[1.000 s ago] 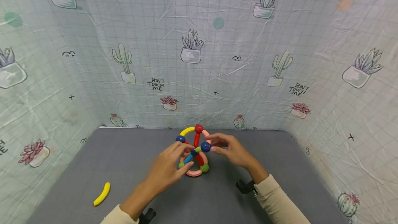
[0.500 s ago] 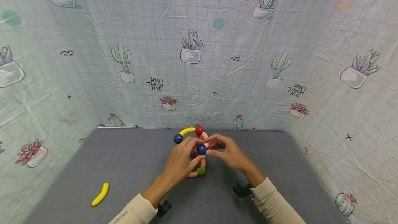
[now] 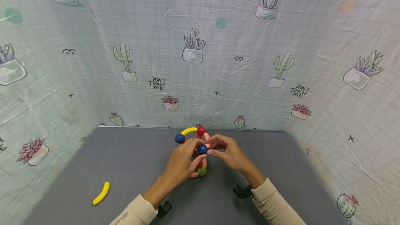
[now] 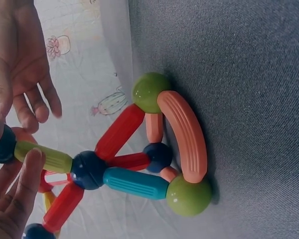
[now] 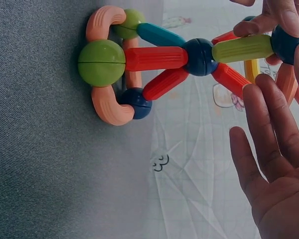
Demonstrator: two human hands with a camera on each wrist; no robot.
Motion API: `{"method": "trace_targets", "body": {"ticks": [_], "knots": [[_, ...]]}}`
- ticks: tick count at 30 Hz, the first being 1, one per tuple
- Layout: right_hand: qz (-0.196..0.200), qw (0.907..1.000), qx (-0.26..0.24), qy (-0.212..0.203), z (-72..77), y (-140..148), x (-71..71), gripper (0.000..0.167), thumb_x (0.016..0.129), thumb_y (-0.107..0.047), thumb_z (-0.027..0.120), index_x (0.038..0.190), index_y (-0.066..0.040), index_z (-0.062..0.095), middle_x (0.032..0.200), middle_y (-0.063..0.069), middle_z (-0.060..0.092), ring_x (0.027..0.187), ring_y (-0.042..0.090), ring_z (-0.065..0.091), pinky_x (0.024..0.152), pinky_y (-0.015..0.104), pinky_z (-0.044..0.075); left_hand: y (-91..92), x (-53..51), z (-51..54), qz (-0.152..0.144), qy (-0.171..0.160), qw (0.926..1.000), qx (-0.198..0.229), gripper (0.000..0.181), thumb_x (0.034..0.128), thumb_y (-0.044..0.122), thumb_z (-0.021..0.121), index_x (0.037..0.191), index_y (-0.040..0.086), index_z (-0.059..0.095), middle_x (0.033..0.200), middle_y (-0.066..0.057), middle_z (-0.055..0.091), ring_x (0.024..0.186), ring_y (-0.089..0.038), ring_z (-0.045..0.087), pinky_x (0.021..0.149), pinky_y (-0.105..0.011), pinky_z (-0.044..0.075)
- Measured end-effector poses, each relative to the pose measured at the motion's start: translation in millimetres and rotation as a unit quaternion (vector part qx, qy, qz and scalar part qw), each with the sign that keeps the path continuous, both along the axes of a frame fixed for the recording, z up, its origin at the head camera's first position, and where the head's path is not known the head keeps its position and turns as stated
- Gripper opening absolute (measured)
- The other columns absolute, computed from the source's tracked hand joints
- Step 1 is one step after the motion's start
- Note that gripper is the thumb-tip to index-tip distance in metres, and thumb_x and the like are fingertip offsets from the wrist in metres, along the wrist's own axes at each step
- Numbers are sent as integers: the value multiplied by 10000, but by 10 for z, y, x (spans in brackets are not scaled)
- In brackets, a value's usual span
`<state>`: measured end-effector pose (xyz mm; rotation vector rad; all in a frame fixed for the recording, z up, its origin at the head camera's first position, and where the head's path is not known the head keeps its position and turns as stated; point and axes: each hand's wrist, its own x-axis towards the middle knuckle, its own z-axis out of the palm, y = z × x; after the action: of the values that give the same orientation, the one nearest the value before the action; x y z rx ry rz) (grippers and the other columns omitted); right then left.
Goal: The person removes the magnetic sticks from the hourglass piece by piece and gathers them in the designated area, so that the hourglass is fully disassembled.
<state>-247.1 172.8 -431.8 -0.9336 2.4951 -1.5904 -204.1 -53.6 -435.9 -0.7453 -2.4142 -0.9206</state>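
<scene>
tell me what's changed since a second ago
The left hand has moved right and now pinches the front blue ball, which has shifted slightly left. The right hand stays close beside the ball, and the loose yellow stick lies where it was.

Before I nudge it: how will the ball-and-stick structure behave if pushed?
The structure could tip, since it spreads upward from a ring base. Its thick, ridged sticks look unlikely to flex, but might detach where they meet the balls.
</scene>
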Motion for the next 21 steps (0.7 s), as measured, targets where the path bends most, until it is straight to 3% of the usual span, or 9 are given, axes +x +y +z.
{"method": "trace_targets", "body": {"ticks": [7, 21], "knots": [[-22, 10000, -51, -19, -4, -5, -3, 275, 985, -191, 761, 1254, -213, 710, 1101, 31, 783, 995, 184, 756, 912, 319, 595, 8, -15, -23, 69, 77, 9999, 5, 402, 951, 353, 800, 1278, 161, 664, 1089, 13, 728, 805, -153, 709, 738, -252, 580], [-206, 9997, -65, -88, -20, -38, 4, 234, 990, -214, 762, 1220, -206, 720, 1041, 22, 791, 962, 240, 757, 891, 304, 600, 24, -17, -39, 228, -273, 9994, 14, 357, 1001, 370, 729, 1295, 181, 656, 1023, 41, 748, 792, -54, 654, 716, -229, 553]]}}
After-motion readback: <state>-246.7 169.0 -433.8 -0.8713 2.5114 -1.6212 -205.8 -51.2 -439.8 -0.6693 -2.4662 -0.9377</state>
